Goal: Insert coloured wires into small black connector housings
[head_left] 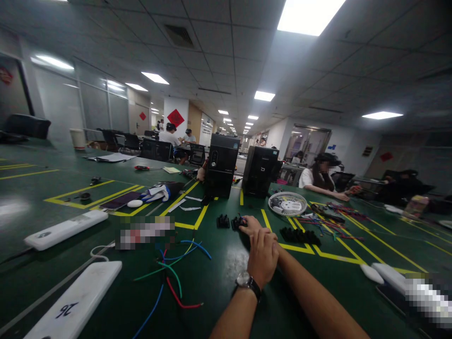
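My right hand [253, 225] reaches forward across the green table [212, 287]. Its thumb and fingers close on a small black plastic block [238, 222]. A second black block [222, 221] sits just left of it, untouched. My left hand [263, 255], with a wristwatch [248, 282] on the wrist, lies over my right wrist. I see only its back; its fingers are hidden. A row of black blocks [300, 235] lies to the right of both hands. Loose coloured wires [173, 273] are spread to the left.
Two black boxes [221, 165] [259, 170] stand behind the blocks, with a white round fan grille [287, 203] to their right. White power strips [65, 229] [76, 306] lie at the left. A seated person [319, 176] works at the far right, beside a heap of coloured wires [319, 217].
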Demonstrator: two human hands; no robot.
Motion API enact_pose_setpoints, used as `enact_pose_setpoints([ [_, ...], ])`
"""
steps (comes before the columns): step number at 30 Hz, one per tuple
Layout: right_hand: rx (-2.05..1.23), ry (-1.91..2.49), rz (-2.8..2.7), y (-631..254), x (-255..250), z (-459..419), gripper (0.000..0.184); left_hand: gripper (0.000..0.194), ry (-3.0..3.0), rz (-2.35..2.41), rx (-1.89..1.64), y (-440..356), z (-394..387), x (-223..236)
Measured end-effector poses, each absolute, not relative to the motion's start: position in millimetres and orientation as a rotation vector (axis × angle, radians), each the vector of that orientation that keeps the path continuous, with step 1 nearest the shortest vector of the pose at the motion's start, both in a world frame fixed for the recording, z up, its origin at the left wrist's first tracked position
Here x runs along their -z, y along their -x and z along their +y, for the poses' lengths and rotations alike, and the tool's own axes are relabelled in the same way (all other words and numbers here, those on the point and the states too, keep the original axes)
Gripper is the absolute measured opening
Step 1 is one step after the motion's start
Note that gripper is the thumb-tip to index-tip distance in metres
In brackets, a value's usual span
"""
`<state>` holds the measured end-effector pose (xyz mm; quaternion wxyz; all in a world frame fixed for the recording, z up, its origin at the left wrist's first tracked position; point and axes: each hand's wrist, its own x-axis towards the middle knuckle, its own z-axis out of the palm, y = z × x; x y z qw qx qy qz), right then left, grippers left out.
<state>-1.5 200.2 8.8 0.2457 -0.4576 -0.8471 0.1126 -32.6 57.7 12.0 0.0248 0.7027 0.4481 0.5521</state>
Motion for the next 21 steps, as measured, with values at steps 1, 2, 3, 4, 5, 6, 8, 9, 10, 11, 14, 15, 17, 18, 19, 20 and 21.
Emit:
enact_pose_setpoints([
  [1,-0.305,1.257,-2.322,6,-7,204,0.032,0.023,-2.143,1.403,-1.715,33,59,-12],
  [2,-0.302,1.262,-2.334,10,-5,207,0.03,0.024,-2.13,1.405,-1.711,33,59,-11],
  [3,-0.298,1.264,-2.346,12,-4,209,0.027,0.024,-2.133,1.395,-1.696,33,60,-11],
  [4,-0.291,1.267,-2.354,13,-2,210,0.023,0.024,-2.142,1.38,-1.677,34,61,-11],
  [5,-0.282,1.268,-2.359,13,-1,211,0.019,0.024,-2.149,1.368,-1.661,34,61,-11],
  [6,-0.272,1.268,-2.361,13,0,211,0.016,0.025,-2.152,1.361,-1.651,34,62,-12],
  [8,-0.255,1.264,-2.36,13,2,212,0.013,0.025,-2.147,1.359,-1.642,33,61,-13],
  [9,-0.247,1.261,-2.358,13,3,212,0.013,0.025,-2.146,1.358,-1.64,33,61,-13],
  [10,-0.241,1.257,-2.355,13,3,212,0.012,0.024,-2.148,1.353,-1.64,33,60,-13],
  [11,-0.235,1.252,-2.352,13,4,212,0.012,0.024,-2.15,1.347,-1.638,33,60,-14],
  [14,-0.214,1.235,-2.343,14,4,213,0.013,0.023,-2.142,1.343,-1.643,33,59,-14],
  [15,-0.207,1.229,-2.34,13,5,214,0.014,0.023,-2.138,1.345,-1.647,32,59,-13],
  [17,-0.192,1.221,-2.336,13,6,215,0.015,0.023,-2.14,1.346,-1.656,32,60,-13],
  [18,-0.187,1.22,-2.335,13,7,215,0.016,0.024,-2.144,1.342,-1.661,32,60,-13],
  [19,-0.185,1.218,-2.336,13,8,215,0.016,0.024,-2.146,1.339,-1.666,32,60,-12],
  [20,-0.187,1.215,-2.339,13,9,215,0.017,0.024,-2.146,1.336,-1.672,31,60,-12],
  [21,-0.191,1.21,-2.344,14,11,214,0.018,0.024,-2.146,1.336,-1.676,31,60,-12],
])
